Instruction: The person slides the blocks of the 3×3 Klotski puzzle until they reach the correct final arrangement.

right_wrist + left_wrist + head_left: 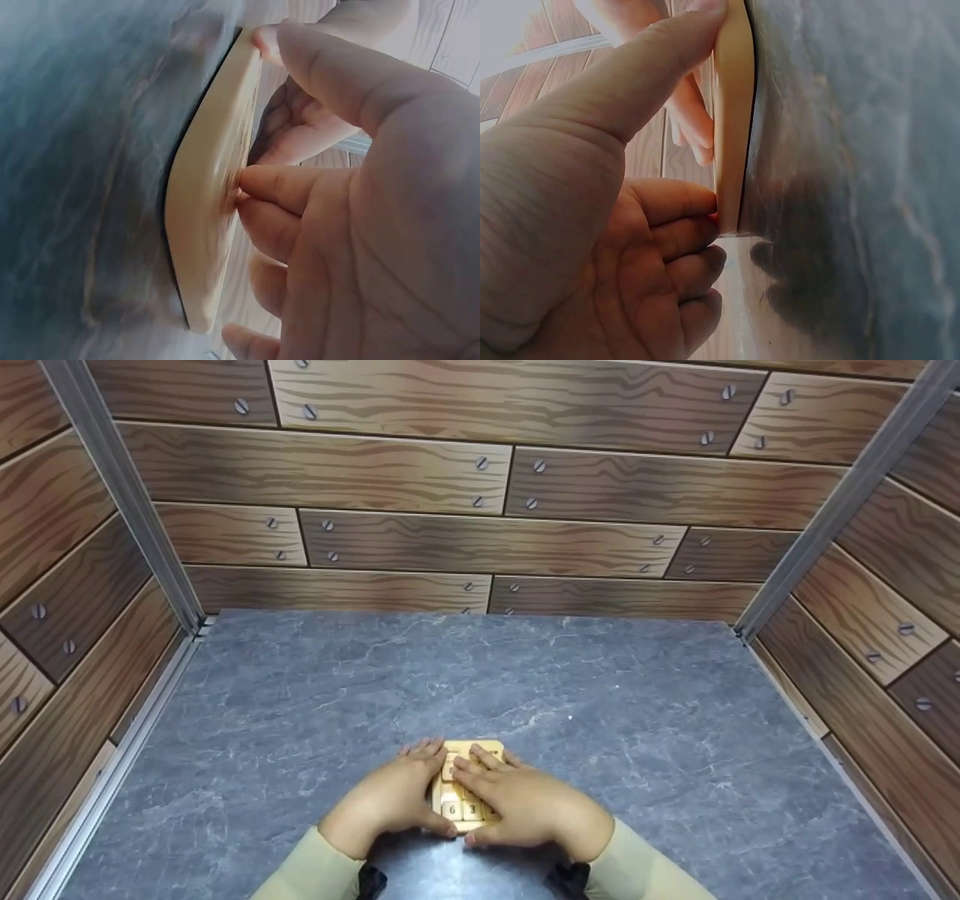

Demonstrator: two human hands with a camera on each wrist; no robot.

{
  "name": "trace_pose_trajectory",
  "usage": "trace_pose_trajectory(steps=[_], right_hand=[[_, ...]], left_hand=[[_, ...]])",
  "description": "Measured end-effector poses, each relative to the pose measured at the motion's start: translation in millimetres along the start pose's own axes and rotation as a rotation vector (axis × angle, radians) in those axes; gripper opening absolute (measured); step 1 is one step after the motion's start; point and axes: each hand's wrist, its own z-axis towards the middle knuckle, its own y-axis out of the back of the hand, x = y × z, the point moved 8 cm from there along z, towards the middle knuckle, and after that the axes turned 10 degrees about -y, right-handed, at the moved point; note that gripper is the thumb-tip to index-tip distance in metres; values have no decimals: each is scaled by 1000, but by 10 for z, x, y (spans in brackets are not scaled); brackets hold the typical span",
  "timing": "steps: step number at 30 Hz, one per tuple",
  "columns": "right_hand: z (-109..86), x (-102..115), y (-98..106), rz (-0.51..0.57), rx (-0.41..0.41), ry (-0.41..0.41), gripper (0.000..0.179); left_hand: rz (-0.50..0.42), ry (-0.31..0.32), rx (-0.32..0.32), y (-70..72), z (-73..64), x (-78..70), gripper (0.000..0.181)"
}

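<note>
A wooden number sliding puzzle lies on the grey marbled tabletop between both hands, its tiles marked with digits such as 6 and 3. My left hand holds its frame on the left side, thumb at the near corner and fingertips along the far left edge. From the right, my right hand reaches over the tiles. Its index and middle fingertips touch the puzzle's face in the right wrist view, while the thumb lies by the near edge. The right hand covers several tiles. A pale side of the frame shows in the left wrist view.
Wood-patterned panels rise behind and on both sides of the tabletop. Metal corner posts stand at the back left and right. Light long sleeves and dark wrist bands cover the forearms.
</note>
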Motion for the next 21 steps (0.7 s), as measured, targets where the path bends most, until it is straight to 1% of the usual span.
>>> trace_pose_trajectory(steps=[3,6,12,16,21], right_hand=[[-48,63,1,-24,5,12,103],[-125,162,6,-58,16,37,101],[-301,352,-37,-122,42,83,95],[-352,373,-55,-141,49,70,93],[-329,348,-65,-126,54,56,91]], left_hand=[[-11,12,-1,-22,-22,23,126],[-11,25,0,-28,-36,38,127],[-14,11,-6,-26,-28,15,126],[-17,4,-10,-16,-7,-2,126],[-11,13,-1,-27,-2,13,126]])
